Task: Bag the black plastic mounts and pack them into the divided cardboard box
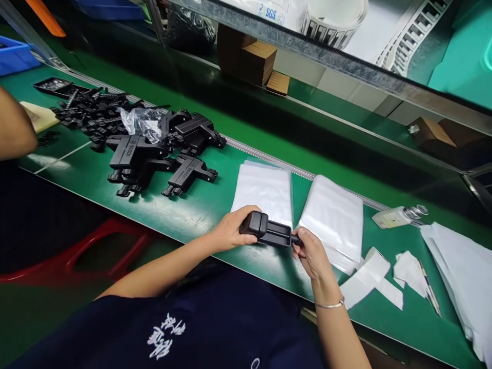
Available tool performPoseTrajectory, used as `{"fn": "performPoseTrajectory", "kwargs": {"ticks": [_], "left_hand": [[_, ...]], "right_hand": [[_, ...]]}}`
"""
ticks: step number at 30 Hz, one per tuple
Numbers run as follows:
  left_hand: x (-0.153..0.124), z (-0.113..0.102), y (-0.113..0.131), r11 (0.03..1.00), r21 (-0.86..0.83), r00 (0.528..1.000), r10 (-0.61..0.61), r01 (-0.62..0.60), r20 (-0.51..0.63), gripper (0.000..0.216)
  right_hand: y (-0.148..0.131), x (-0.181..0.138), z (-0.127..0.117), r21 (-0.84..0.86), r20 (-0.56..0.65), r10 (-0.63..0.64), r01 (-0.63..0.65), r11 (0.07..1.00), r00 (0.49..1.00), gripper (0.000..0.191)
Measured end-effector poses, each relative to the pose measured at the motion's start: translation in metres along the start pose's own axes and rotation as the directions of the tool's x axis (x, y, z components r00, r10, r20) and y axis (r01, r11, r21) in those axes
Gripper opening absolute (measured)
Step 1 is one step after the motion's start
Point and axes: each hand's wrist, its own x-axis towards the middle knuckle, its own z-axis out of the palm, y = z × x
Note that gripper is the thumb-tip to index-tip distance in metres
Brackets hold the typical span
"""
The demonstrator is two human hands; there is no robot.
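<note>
My left hand [234, 228] is wrapped round the thick end of a black plastic clamp-like holder [274, 231], held above the bench's front part. At its other end, my right hand [310, 251] pinches a short black knob or handle that sticks out of the body. A long slot with what looks like a threaded rod runs along the holder. Just behind the hands lie two stacks of clear plastic bags, the left stack [263, 187] and the right stack [336, 212]. Similar black holders marked BOSCH [188, 171] are piled to the left.
Loose black parts [92, 113] and a clear plastic bag [142, 123] lie farther left, near another person's arm [13, 125]. On the right are a bottle [395, 217], label strips [367, 277], a pen [429, 289] and white sheets [461, 271]. A metal-edged shelf [346, 61] overhangs the bench.
</note>
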Motion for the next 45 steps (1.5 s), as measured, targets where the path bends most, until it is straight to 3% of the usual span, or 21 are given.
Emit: {"fn": "performPoseTrajectory", "kwargs": {"ticks": [2,3,4,6,8,9,11,15,17,19,23,26,29,31,33,35,36,39,41,43,45], "left_hand": [[0.004,0.004,-0.001,0.997,-0.070,0.997,-0.046,0.042,-0.056,0.073],[0.007,0.007,-0.002,0.987,-0.141,0.991,-0.096,0.083,-0.094,0.073],[0.009,0.010,-0.003,0.963,-0.231,0.980,-0.165,0.136,-0.109,0.073],[0.014,0.014,-0.007,0.869,-0.415,0.949,-0.312,0.269,-0.039,0.070],[0.017,0.016,-0.008,0.789,-0.508,0.928,-0.368,0.346,0.061,0.070],[0.017,0.016,-0.008,0.792,-0.508,0.934,-0.347,0.339,0.082,0.071],[0.015,0.012,-0.005,0.869,-0.428,0.967,-0.248,0.248,0.057,0.075],[0.011,0.003,0.004,0.990,-0.143,0.998,0.005,0.003,0.058,0.083],[0.011,0.001,0.005,0.986,-0.059,0.982,0.158,-0.153,0.101,0.067],[0.013,0.001,0.005,0.964,-0.017,0.955,0.266,-0.266,0.133,0.048],[0.012,0.002,0.004,0.942,0.039,0.933,0.323,-0.333,0.156,0.033],[0.009,0.001,0.007,0.961,-0.009,0.952,0.276,-0.277,0.133,0.041],[0.009,0.002,0.010,0.983,-0.177,0.999,0.050,-0.047,0.009,0.074],[0.011,0.006,0.011,0.927,-0.352,0.989,-0.147,0.127,-0.029,0.079],[0.012,0.010,0.010,0.846,-0.473,0.960,-0.280,0.244,-0.004,0.073],[0.011,0.013,0.009,0.841,-0.483,0.954,-0.297,0.243,-0.036,0.070],[0.009,0.013,0.008,0.871,-0.448,0.961,-0.266,0.203,-0.082,0.071],[0.003,0.005,0.008,0.981,-0.192,0.979,-0.070,0.032,-0.194,0.078],[0.000,-0.002,0.009,0.991,0.035,0.977,0.132,-0.128,-0.168,0.076],[0.000,-0.007,0.011,0.891,0.219,0.907,0.418,-0.398,-0.052,0.071],[0.001,-0.008,0.013,0.710,0.312,0.763,0.641,-0.631,0.086,0.071]], "right_hand": [[-0.001,-0.003,0.002,-0.146,-0.040,-0.149,0.142,0.979,0.988,0.036],[-0.003,-0.005,0.001,-0.287,-0.043,-0.272,0.249,0.925,0.961,0.033],[-0.005,-0.007,-0.002,-0.439,-0.005,-0.411,0.367,0.820,0.912,0.029],[-0.009,-0.010,-0.009,-0.648,0.191,-0.622,0.574,0.501,0.760,0.020],[-0.011,-0.012,-0.018,-0.682,0.379,-0.697,0.692,0.235,0.609,0.015],[-0.011,-0.012,-0.022,-0.680,0.413,-0.712,0.712,0.174,0.568,0.016],[-0.006,-0.010,-0.030,-0.703,0.345,-0.732,0.678,0.213,0.588,0.021],[0.014,-0.006,-0.039,-0.634,0.068,-0.664,0.546,0.548,0.745,0.032],[0.023,-0.004,-0.040,-0.581,0.009,-0.656,0.538,0.611,0.755,0.033],[0.028,-0.003,-0.039,-0.571,-0.008,-0.672,0.548,0.611,0.741,0.032],[0.026,-0.004,-0.037,-0.621,0.020,-0.716,0.570,0.538,0.698,0.030],[0.016,-0.009,-0.036,-0.689,0.096,-0.765,0.597,0.411,0.637,0.030],[0.004,-0.016,-0.036,-0.742,0.252,-0.793,0.637,0.210,0.555,0.035],[-0.002,-0.021,-0.035,-0.738,0.400,-0.766,0.672,0.057,0.504,0.034],[-0.007,-0.025,-0.033,-0.710,0.500,-0.728,0.703,-0.035,0.469,0.028],[-0.009,-0.028,-0.029,-0.697,0.481,-0.726,0.717,0.024,0.491,0.021],[-0.009,-0.028,-0.026,-0.693,0.423,-0.729,0.710,0.122,0.538,0.019],[-0.005,-0.028,-0.015,-0.548,0.160,-0.623,0.593,0.589,0.766,0.020],[-0.002,-0.025,-0.008,-0.284,0.011,-0.427,0.412,0.866,0.904,0.024],[0.000,-0.019,-0.003,0.016,-0.006,-0.148,0.149,0.989,0.989,0.025],[0.003,-0.012,-0.002,0.199,0.097,0.102,-0.120,0.973,0.990,0.026]]}}
